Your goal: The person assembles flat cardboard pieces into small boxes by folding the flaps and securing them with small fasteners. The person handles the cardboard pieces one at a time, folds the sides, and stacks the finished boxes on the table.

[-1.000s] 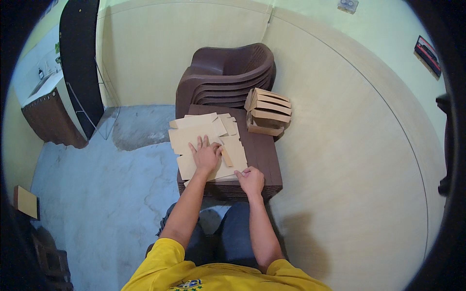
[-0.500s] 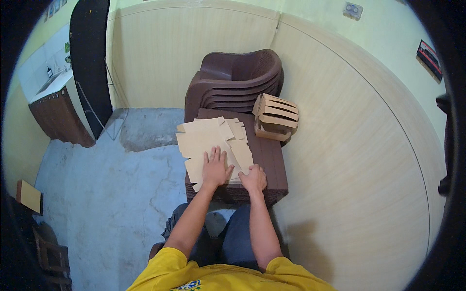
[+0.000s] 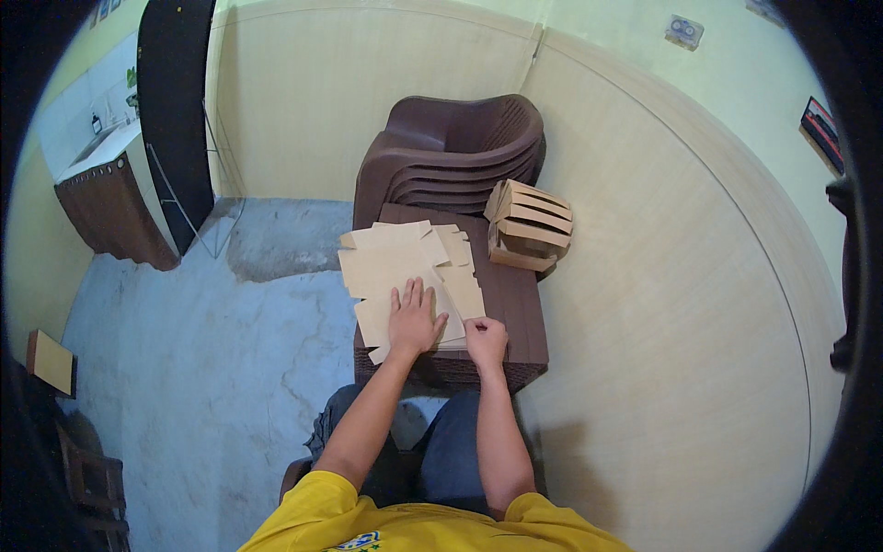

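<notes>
Flat, unfolded cardboard box blanks (image 3: 384,267), with cut tabs along their edges, lie overlapping in front of me on the brown surface (image 3: 515,317) of stacked plastic chairs. My left hand (image 3: 416,322) rests palm down on the top blank, its fingers stretched out. At the near right edge of the blanks, my right hand (image 3: 487,344) is closed, its thumb and curled fingers pinching a cardboard edge. How much of that edge lies inside the fingers is hidden.
Folded cardboard boxes (image 3: 531,224) stand at the right, beside the chairs' backrests (image 3: 460,152) and close to the wood-panelled wall (image 3: 644,248). At far left, a counter (image 3: 106,152) has a brown curtain below it. A small box-like thing (image 3: 51,362) is near the left rim.
My right hand has curled its fingers tighter at the cardboard's right edge. The left hand stays flat on the blank. The whole view has shifted slightly.
</notes>
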The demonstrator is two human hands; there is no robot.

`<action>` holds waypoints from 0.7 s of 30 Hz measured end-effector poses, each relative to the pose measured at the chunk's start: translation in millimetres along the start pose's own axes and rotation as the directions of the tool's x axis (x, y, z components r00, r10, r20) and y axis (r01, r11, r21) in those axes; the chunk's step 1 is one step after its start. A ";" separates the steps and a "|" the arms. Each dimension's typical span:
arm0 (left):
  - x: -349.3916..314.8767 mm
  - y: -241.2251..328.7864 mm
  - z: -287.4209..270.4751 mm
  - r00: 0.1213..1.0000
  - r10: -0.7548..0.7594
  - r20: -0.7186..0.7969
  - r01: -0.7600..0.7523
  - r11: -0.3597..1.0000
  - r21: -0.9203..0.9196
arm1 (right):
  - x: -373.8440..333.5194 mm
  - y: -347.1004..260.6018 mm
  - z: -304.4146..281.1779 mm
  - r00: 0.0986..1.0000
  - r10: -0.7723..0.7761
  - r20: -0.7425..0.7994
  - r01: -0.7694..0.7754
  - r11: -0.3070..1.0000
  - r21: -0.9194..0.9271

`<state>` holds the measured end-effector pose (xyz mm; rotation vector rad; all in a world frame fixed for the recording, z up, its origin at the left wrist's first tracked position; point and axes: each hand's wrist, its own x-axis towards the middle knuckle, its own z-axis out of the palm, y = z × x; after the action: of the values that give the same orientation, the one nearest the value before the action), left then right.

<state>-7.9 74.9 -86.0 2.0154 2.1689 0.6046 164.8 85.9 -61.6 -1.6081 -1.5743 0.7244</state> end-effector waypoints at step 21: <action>0.1 1.8 -11.7 0.978 0.170 0.121 -0.173 0.985 0.010 | 1.1 27.0 -4.4 0.974 -0.220 -0.049 0.219 0.975 -0.035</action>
<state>-10.3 72.7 -74.6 2.2050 1.9565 0.4682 183.6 87.6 -81.4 -1.4330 -1.6988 0.5381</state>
